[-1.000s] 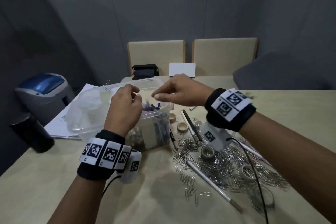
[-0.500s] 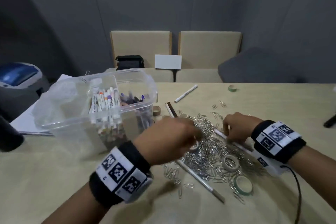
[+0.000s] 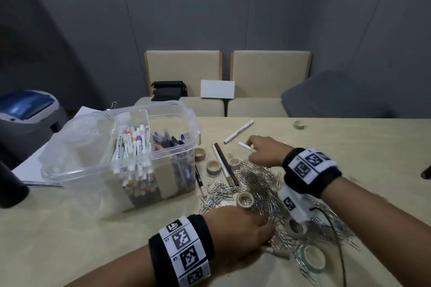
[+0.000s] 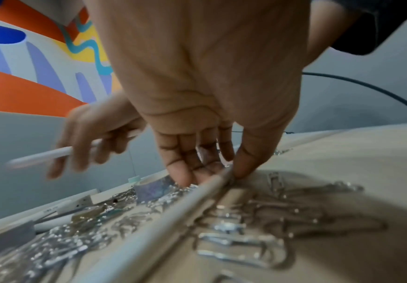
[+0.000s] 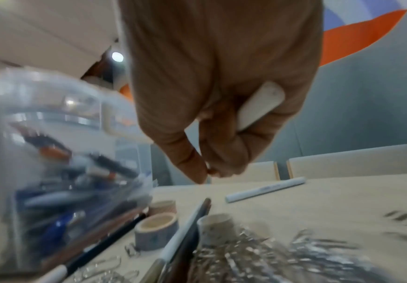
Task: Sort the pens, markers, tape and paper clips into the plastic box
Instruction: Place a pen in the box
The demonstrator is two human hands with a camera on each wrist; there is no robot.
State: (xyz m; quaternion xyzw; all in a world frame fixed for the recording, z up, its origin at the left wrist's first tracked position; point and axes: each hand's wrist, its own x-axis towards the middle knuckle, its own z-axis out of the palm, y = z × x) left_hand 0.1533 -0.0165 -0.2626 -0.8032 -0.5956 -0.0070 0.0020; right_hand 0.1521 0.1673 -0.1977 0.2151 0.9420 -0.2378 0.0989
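Right hand (image 3: pixel 264 151) is hovering above the beige table (image 3: pixel 349 147), fingers curled round a slim white pen (image 3: pixel 246 147), thumb tip meeting the forefinger in the right wrist view. Left hand (image 3: pixel 235 230) is sitting low at the near edge of the heap of silver paper clips (image 3: pixel 263 184), thumb and fingertips (image 4: pixel 183 178) pinching a long silvery-white pen (image 4: pixel 168 212) lying on the table.

Clear plastic box (image 3: pixel 172 154) is standing left of the heap, white markers with coloured caps (image 3: pixel 134 147) upright in its middle compartment, dark pens (image 3: pixel 168 141) in the right one.

Lying loose: a white marker (image 3: pixel 239 131) beyond the right hand, a brown pen (image 3: pixel 227 164) and a white one side by side, a black pen (image 3: pixel 199 178) beside the box. Small tape rolls (image 3: pixel 213 166) are sitting in and around the clips, a green roll (image 3: pixel 313 260) nearest, another green one (image 3: pixel 299 124) far off.
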